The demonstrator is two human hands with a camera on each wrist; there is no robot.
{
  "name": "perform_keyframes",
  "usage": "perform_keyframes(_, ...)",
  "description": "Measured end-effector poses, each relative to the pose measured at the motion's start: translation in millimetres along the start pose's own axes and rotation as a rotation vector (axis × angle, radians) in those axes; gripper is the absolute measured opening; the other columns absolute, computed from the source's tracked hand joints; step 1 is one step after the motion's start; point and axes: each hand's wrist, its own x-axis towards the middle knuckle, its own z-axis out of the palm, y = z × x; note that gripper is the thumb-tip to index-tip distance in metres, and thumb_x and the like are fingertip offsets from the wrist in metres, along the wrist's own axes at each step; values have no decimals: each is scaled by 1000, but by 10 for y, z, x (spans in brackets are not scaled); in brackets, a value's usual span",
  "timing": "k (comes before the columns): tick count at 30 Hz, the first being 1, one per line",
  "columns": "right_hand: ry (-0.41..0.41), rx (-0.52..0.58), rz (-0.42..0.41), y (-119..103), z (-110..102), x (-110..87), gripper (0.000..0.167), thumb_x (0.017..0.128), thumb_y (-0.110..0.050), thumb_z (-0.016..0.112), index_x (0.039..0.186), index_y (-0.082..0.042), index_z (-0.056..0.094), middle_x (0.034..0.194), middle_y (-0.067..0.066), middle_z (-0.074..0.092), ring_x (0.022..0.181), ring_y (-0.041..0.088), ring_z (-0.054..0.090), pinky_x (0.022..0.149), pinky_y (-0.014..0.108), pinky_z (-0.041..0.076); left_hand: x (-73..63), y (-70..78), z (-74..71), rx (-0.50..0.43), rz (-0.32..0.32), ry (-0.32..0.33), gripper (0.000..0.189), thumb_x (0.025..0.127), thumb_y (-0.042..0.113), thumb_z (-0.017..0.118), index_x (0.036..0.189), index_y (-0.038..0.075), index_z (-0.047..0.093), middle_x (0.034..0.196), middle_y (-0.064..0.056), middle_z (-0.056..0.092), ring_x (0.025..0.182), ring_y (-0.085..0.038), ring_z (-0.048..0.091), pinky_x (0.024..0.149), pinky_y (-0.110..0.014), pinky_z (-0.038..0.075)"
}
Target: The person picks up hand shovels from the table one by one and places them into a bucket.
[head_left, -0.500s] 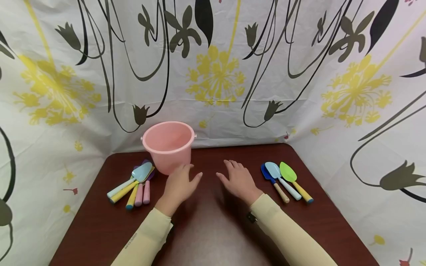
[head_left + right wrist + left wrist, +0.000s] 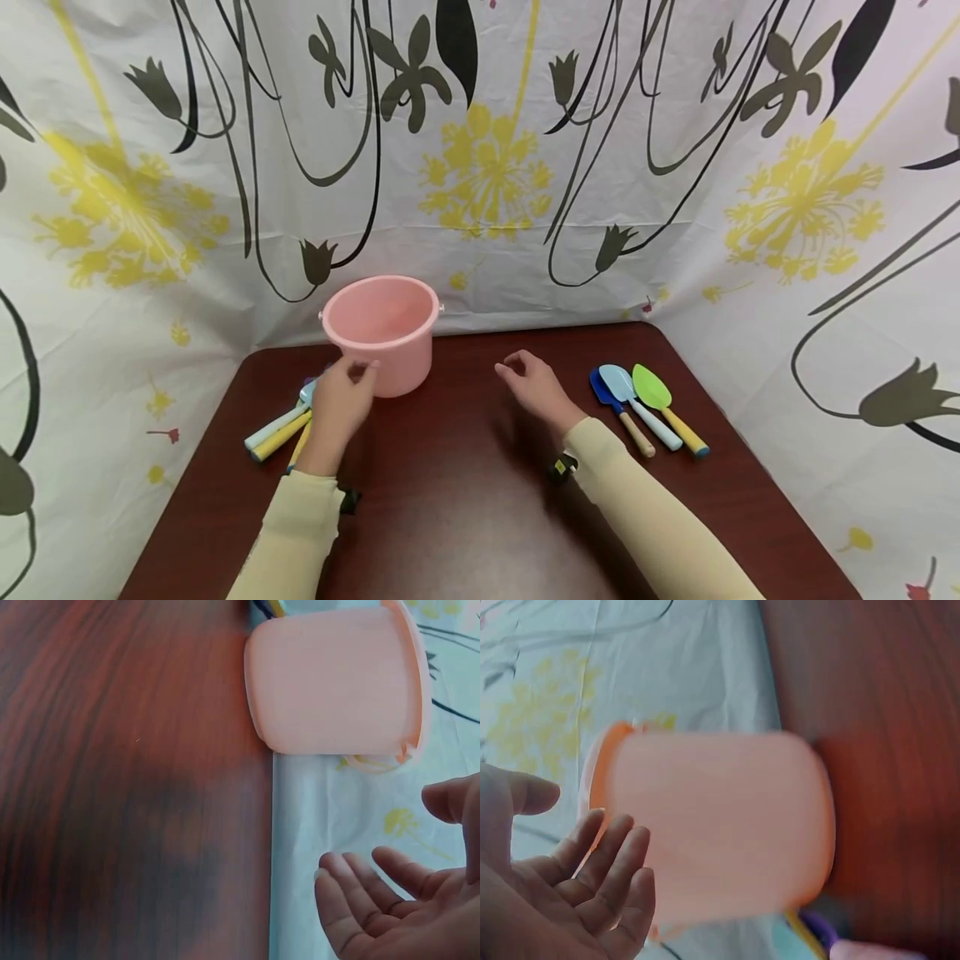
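Head view is showing you a pink bucket point(image 2: 402, 363) standing upright left of centre, near the back edge of the reddish-brown table point(image 2: 465, 475). Its mouth is facing up and you are seeing the inner wall; the near rim is hiding the bottom, so you cannot tell what is in it.

Your left hand point(image 2: 341, 408) is covering part of the bucket's lower-left wall, its fingers loosely bent and its thumb well apart from them; whether it is touching the bucket you cannot tell. Your right hand point(image 2: 538, 390) is hovering right of centre, fingers softly curved, the thumb parted from them in the right wrist view.

At the left, a light-blue trowel point(image 2: 276, 424) and yellow handles point(image 2: 282, 437) are showing, while your left hand is hiding much of that pile. Along the bottom of the left wrist view, a pink handle point(image 2: 874, 951) and a purple piece point(image 2: 823, 930) are being cut off, blurred.

At the right of the head view, a wooden-handled blue trowel point(image 2: 636, 433), a second light-blue trowel point(image 2: 618, 383) and a green trowel point(image 2: 651, 387) are lying side by side. Both cream sleeves point(image 2: 652, 508) are running out of frame below.
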Motion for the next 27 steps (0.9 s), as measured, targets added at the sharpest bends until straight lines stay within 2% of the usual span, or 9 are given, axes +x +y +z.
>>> perform_keyframes(4, -19, 104, 26, -65, 37, 106, 38, 110, -45, 65, 128, -11, 70, 123, 13, 73, 112, 32, 71, 92, 46, 58, 132, -110, -167, -21, -59, 95, 37, 110, 41, 62, 120, 8, 78, 113, -16, 78, 103, -35, 71, 87, -51, 55)
perform_keyframes(7, -29, 171, 34, -137, 67, 184, 38, 111, -42, 65, 129, -9, 70, 121, 14, 73, 110, 35, 72, 89, 46, 60, 239, -192, -267, -22, -88, 149, 40, 109, 43, 63, 117, 7, 78, 110, -17, 77, 102, -37, 69, 88, -51, 53)
perform_keyframes(12, -29, 218, 42, -251, 99, 308, 37, 112, -41, 65, 128, -8, 69, 117, 11, 72, 102, 27, 73, 90, 49, 61, 382, -306, -373, -13, -101, 182, 43, 110, 42, 60, 117, 3, 76, 110, -20, 75, 103, -40, 67, 91, -55, 51)
perform_keyframes(17, -46, 254, 45, -322, 125, 427, 40, 112, -42, 63, 130, -6, 68, 119, 14, 72, 100, 26, 73, 89, 47, 61, 500, -374, -426, -4, -117, 205, 43, 109, 40, 57, 117, 1, 75, 111, -21, 73, 101, -41, 65, 88, -54, 51)
perform_keyframes(20, -47, 290, 54, -340, 143, 499, 41, 112, -42, 64, 130, -5, 67, 118, 14, 72, 106, 33, 74, 89, 45, 61, 595, -402, -426, -16, -116, 236, 47, 110, 42, 56, 119, 0, 74, 112, -22, 73, 103, -42, 65, 91, -56, 51)
perform_keyframes(24, -41, 342, 58, -358, 178, 582, 38, 113, -41, 63, 125, -5, 68, 121, 21, 72, 115, 47, 71, 85, 40, 60, 712, -405, -414, -44, -125, 284, 47, 110, 42, 55, 118, -1, 73, 112, -23, 73, 104, -43, 65, 95, -57, 51)
perform_keyframes(27, -35, 362, 61, -365, 208, 657, 39, 113, -42, 62, 125, -5, 68, 124, 25, 71, 116, 49, 70, 84, 39, 60, 788, -384, -422, -61, -137, 291, 45, 110, 40, 54, 118, -1, 72, 113, -23, 71, 103, -42, 65, 94, -55, 51)
